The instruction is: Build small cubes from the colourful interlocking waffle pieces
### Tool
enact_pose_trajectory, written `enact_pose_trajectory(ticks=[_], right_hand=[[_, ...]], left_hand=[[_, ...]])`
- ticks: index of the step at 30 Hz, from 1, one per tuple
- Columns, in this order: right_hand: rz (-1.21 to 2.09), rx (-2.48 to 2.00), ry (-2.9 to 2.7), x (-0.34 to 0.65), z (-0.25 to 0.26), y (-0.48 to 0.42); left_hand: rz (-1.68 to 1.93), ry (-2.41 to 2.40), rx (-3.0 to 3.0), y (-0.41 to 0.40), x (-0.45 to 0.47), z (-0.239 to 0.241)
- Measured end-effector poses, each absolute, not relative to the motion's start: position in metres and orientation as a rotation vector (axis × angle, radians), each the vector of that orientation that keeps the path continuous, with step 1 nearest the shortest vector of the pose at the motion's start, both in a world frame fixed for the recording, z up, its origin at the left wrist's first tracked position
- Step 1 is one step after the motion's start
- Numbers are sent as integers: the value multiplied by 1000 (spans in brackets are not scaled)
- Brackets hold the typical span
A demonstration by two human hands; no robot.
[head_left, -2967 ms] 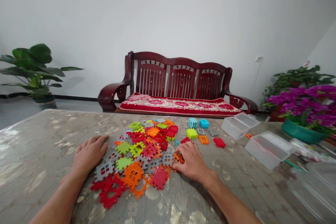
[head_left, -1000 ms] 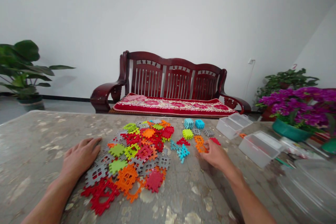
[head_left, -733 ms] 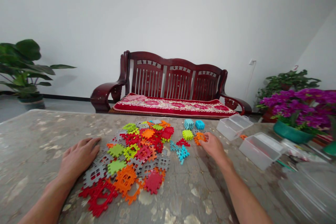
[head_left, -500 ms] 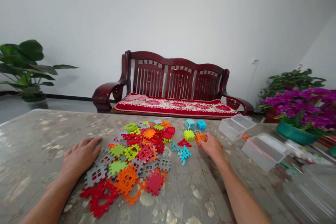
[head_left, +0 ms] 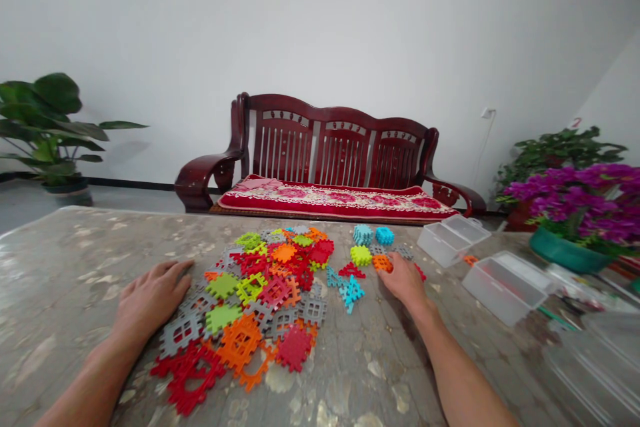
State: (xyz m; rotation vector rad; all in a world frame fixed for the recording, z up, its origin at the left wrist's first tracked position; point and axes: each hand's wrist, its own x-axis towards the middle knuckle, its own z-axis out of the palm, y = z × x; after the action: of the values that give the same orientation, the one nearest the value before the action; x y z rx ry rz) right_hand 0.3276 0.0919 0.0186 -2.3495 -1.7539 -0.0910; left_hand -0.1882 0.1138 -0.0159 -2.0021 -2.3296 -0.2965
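Observation:
My left hand (head_left: 154,293) lies on the table at the left edge of a loose pile of toothed plastic building tiles, fingers stretched out and holding nothing. Red, orange, grey and lime green tiles overlap in the pile, among them a lime tile (head_left: 223,317) and a red tile (head_left: 295,347). On the right, my right hand (head_left: 406,280) has its thumb and fingers closed around an orange building tile (head_left: 382,263), low at the table; the fingertips are partly hidden. Beside it stand a lime stack (head_left: 361,255) and two blue stacks (head_left: 363,235). Loose blue triangular tiles (head_left: 351,292) lie nearer.
Two clear plastic boxes (head_left: 505,287) stand at the right, with transparent lids (head_left: 595,367) nearer me. A green pot (head_left: 565,250) of purple flowers is behind them. Across the stone-patterned table (head_left: 340,393) is a wooden bench (head_left: 345,147).
The orange tile has gone from tilted to lying flatter and lower under my right fingers. My left hand stays in place.

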Motion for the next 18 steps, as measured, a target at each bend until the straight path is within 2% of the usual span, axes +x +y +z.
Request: enact_pose_trajectory(ticks=[18], right_hand=[[-129,-2494,-1791,328,29,75]], left_hand=[[-358,-2321,-2000,115,-191,-20]])
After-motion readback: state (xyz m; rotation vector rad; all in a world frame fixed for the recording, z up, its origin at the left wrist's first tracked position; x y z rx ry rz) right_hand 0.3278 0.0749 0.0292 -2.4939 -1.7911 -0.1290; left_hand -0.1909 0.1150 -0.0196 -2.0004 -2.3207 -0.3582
